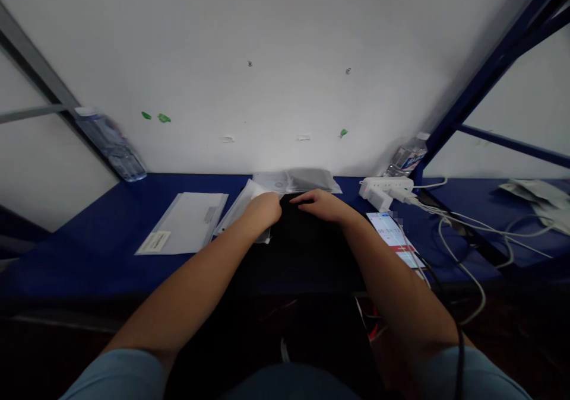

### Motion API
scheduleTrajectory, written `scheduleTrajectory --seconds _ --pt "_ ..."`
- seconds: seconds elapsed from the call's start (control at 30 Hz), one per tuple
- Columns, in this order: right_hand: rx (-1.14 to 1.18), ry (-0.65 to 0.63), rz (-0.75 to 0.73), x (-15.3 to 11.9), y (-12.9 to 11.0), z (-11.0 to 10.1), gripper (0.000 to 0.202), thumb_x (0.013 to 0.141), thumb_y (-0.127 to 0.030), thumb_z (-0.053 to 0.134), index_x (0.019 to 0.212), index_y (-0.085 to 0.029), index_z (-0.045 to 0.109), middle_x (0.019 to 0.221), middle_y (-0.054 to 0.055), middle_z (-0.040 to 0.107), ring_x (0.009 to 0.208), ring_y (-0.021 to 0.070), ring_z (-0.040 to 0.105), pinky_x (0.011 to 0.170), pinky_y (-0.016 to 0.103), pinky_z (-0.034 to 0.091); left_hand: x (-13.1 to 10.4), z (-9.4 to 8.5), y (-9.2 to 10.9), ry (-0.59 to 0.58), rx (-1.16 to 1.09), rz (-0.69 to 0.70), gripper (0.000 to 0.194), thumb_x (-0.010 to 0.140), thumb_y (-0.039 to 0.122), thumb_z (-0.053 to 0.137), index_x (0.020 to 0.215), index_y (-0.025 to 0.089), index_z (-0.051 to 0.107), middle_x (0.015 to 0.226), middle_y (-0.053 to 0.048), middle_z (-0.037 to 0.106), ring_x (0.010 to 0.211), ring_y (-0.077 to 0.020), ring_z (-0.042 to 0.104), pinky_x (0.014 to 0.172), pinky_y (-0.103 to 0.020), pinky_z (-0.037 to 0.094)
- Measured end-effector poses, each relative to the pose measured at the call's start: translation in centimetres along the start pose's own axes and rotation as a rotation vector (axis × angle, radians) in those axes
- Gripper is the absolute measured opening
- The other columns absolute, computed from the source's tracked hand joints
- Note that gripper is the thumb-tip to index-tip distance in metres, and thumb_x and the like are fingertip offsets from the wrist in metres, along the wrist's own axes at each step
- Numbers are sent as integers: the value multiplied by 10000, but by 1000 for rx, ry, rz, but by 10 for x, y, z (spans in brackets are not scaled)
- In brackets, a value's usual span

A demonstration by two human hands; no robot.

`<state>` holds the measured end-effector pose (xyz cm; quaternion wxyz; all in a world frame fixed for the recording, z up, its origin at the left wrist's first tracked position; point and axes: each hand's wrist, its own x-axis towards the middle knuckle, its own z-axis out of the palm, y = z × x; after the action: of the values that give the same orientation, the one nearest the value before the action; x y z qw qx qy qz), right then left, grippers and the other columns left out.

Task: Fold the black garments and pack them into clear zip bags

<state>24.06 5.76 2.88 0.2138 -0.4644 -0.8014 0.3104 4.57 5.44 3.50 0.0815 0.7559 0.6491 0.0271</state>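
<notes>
A black cloth [307, 245] lies spread over the middle of the blue table and down past its front edge. My left hand [263, 209] is closed at the cloth's upper left corner, beside a clear plastic bag [238, 206]; what its fingers grip is too small to make out. On the cloth's upper right part rests my right hand [321, 204], its fingers stretched out to the left and holding nothing. Behind both hands, against the wall, lies another clear bag [312, 180] with something grey in it.
A flat white package with a label [189, 222] lies on the blue table [111, 228] at left. Bottles stand at the back left [111, 145] and back right [407, 155]. A power strip [386, 185], cables and a lit phone [394, 237] are at right.
</notes>
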Motion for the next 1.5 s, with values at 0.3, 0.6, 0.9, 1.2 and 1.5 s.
scheduleTrajectory --seconds 0.3,0.6,0.9,1.2,1.5 --pt "51 48 -192 1 -3 6 485 750 -22 581 1104 -277 792 1183 9 749 1065 204 687 1027 358 495 -8 6 0 243 -53 145 401 996 157 355 1268 109 647 1342 -175 656 1216 -254 649 1032 -335 483" --pt "-10 178 -235 6 -4 16 388 764 -47 585 1020 -242 800 1143 39 745 1071 208 677 1043 367 465 -12 9 5 296 -85 275 410 995 156 387 1338 104 605 1544 -152 475 1417 -231 477 1162 -319 390" --pt "-211 168 412 -7 -4 -11 606 851 -750 541 931 -169 693 781 94 700 685 229 633 688 370 484 -16 -1 -14 15 -37 178 529 914 251 485 1410 71 524 1595 -208 371 1500 -302 335 1195 -395 337" --pt "-54 -101 406 -12 -17 -13 718 796 -821 550 1005 -154 716 782 96 707 654 215 642 592 321 502 -18 10 -20 -38 36 168 579 968 223 348 1484 -35 400 1629 -271 231 1534 -324 228 1229 -438 252" --pt "417 207 393 0 -8 13 515 722 -272 763 1214 -186 641 809 28 691 714 184 633 668 303 529 -19 9 -18 44 -21 165 528 977 223 334 1416 -30 483 1596 -286 288 1521 -326 262 1214 -437 293"
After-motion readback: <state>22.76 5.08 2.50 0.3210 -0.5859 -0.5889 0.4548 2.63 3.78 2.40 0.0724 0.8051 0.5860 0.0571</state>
